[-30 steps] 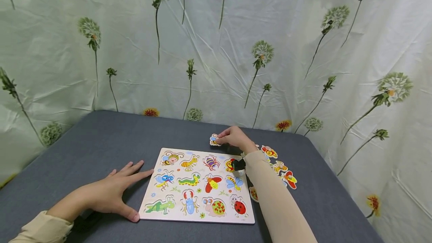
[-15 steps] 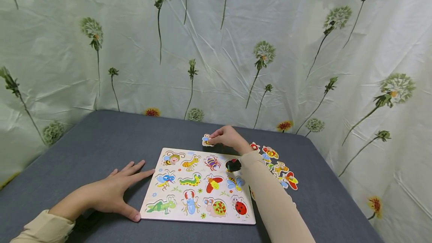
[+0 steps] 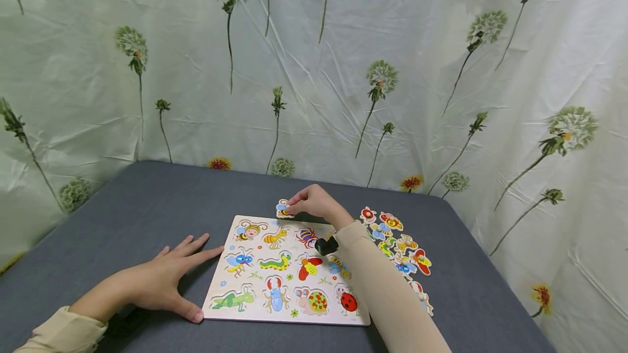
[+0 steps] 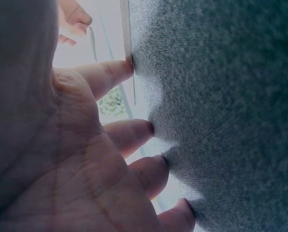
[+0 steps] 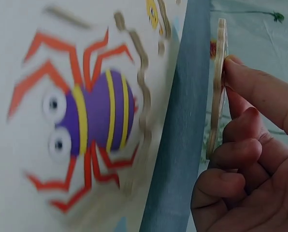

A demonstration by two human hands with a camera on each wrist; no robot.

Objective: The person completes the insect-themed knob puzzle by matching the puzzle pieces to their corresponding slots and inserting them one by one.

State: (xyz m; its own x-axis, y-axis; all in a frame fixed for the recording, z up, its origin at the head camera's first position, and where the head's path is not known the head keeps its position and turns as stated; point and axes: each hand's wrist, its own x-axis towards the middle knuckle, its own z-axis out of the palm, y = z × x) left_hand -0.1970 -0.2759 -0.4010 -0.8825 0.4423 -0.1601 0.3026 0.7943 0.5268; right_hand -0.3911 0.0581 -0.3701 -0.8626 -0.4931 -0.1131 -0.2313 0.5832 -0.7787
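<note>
A wooden puzzle board printed with colourful insects lies on the dark table. My right hand pinches a bee puzzle piece just beyond the board's far edge. In the right wrist view the piece is seen edge-on between thumb and fingers, and the board's printed spider shows close by. My left hand is spread on the table with its thumb and index fingertip at the board's left edge. The left wrist view shows its fingertips resting on the cloth.
Several loose insect puzzle pieces lie in a scattered group right of the board, partly hidden by the right sleeve. The table is covered in dark grey cloth. A pale curtain with printed dandelions hangs behind it.
My right hand has moved left along the board's far edge with the bee piece, uncovering more of the loose pieces. My left hand has stayed in place.
</note>
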